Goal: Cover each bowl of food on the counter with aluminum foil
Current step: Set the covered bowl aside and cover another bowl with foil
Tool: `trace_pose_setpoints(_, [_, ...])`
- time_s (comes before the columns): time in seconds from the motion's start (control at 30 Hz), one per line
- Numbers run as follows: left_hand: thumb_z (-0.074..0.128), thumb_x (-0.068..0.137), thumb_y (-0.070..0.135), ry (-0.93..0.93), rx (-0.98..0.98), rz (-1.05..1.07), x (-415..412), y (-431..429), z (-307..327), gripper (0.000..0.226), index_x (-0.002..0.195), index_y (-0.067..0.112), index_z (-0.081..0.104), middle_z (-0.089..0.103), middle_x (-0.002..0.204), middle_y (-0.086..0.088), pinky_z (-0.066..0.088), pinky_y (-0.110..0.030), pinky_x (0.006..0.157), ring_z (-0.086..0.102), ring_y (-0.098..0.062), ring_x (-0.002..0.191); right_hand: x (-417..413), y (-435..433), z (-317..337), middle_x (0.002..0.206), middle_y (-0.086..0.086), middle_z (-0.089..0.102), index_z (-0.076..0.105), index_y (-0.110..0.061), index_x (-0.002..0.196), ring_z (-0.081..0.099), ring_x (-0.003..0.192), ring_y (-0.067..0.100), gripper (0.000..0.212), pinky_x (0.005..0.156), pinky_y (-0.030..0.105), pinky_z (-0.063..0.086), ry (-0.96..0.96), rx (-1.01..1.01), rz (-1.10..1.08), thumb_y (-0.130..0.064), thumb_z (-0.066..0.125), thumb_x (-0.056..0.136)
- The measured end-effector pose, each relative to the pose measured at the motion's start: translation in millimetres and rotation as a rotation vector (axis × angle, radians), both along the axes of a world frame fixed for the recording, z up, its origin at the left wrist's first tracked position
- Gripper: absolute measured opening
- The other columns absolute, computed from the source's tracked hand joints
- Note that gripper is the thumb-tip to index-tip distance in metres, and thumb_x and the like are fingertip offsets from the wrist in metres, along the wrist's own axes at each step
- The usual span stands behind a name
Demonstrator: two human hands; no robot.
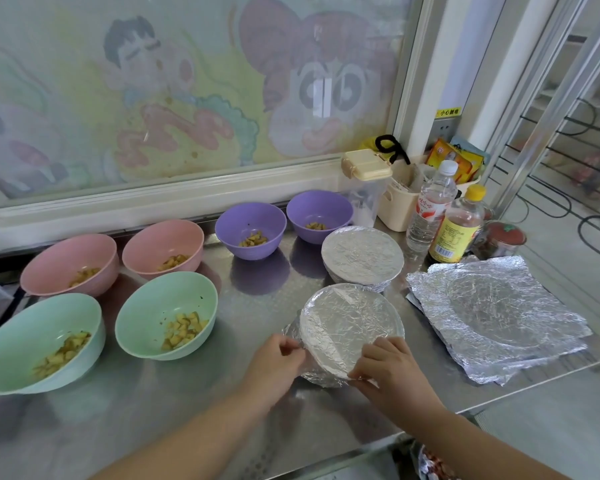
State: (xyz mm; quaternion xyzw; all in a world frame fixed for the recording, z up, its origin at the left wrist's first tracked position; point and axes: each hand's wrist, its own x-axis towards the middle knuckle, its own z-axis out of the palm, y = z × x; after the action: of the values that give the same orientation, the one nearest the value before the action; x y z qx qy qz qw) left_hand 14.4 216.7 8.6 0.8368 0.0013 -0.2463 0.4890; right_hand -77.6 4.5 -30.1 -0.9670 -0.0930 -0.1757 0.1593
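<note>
Steel counter (153, 410) fills the view. Every place here is given from the bowl being wrapped (321, 374), which sits near the counter's front edge.

Well apart to that bowl's right lies a stack of foil sheets (492, 317), crinkled and spread flat. To its left and back-left stand six uncovered bowls of chopped food: two green bowls (21, 327) (146, 306), two pink bowls (59, 258) (160, 240) and two purple bowls (246, 220) (319, 206). Just behind it is a finished bowl (362, 258), its foil drawn smooth over the top and tucked down.

Over the bowl being wrapped, the foil cover (347, 323) lies flat across the mouth, but loose foil flares out at the left and near sides. The left hand (278, 358) is at the near-left rim, fingers curled, pinching that loose edge. The right hand (388, 372) is at the near-right rim, fingers bent over the edge, gripping foil against the wall.

This looks like the crimping step. It should go best in short pinches around the rim, folding the foil down and in under the lip. The top wants to stay taut, yet a hard pull could tear thin foil. One hand should steady the bowl, which may slide on steel.
</note>
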Motion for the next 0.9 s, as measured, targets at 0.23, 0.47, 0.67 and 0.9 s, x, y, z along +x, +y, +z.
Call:
trace_pose_setpoints(0.23, [0.072, 0.079, 0.011, -0.305, 0.015, -0.326, -21, -1, -4, 0.025, 0.096, 0.018, 0.056, 0.069, 0.088, 0.010, 0.045, -0.008, 0.073, 0.064, 0.005, 0.082, 0, -1, 3, 0.071, -0.018, 0.053, 0.064, -0.033, 0.070, 0.048, 0.074, 0.006, 0.016, 0.079, 0.025, 0.033, 0.010, 0.053, -0.001, -0.047, 0.068, 0.076])
trace_pose_setpoints(0.47, [0.074, 0.081, 0.006, -0.082, -0.140, -0.108, -33, -11, -10, 0.025, 0.094, 0.015, 0.055, 0.072, 0.085, 0.001, 0.055, -0.025, 0.078, 0.070, -0.007, 0.079, 1, -2, 5, 0.072, -0.019, 0.053, 0.064, -0.034, 0.071, 0.049, 0.074, 0.005, 0.021, 0.080, 0.028, 0.035, 0.023, 0.085, 0.009, -0.053, 0.062, 0.079])
trace_pose_setpoints(0.67, [0.065, 0.089, -0.001, 0.339, -0.395, 0.110, -53, -31, -6, 0.011, 0.092, 0.008, 0.060, 0.072, 0.076, -0.004, 0.054, -0.028, 0.076, 0.071, -0.016, 0.078, 0, -3, 5, 0.072, -0.019, 0.052, 0.064, -0.034, 0.070, 0.046, 0.074, 0.002, 0.020, 0.081, 0.025, 0.034, 0.020, 0.097, 0.006, -0.052, 0.063, 0.078])
trace_pose_setpoints(0.9, [0.068, 0.089, 0.002, 0.441, -0.423, 0.210, -60, -40, 0, 0.011, 0.096, 0.008, 0.062, 0.072, 0.081, -0.005, 0.055, -0.031, 0.084, 0.071, -0.015, 0.078, 1, -2, 5, 0.071, -0.018, 0.052, 0.063, -0.034, 0.069, 0.046, 0.073, 0.002, 0.014, 0.078, 0.024, 0.033, 0.027, 0.074, 0.006, -0.046, 0.066, 0.076])
